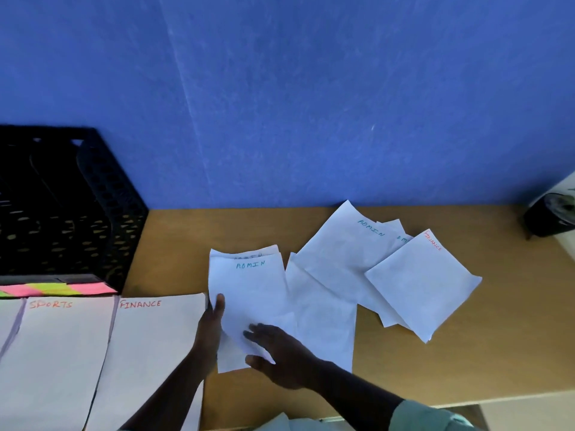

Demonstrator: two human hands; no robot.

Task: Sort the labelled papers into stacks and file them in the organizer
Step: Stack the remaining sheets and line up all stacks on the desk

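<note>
We've got our left hand (211, 325) pinching the left edge of the small white ADMIN paper stack (249, 293) on the wooden desk (497, 337), right hand (277, 353) spread open, flat on its lower corner. Tidy SPORTS stack (59, 353) and FINANCE stack (149, 353) sit left; loose white sheets (420, 287) lie right. Black mesh organizer (62, 213) stands far left against the blue wall (311, 88).

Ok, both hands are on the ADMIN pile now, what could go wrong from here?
1. The ADMIN pile under the left hand and right hand is uneven, so sheets may slip out.
2. The loose FINANCE sheet overlaps another ADMIN sheet and could get swept along and misfiled.
</note>
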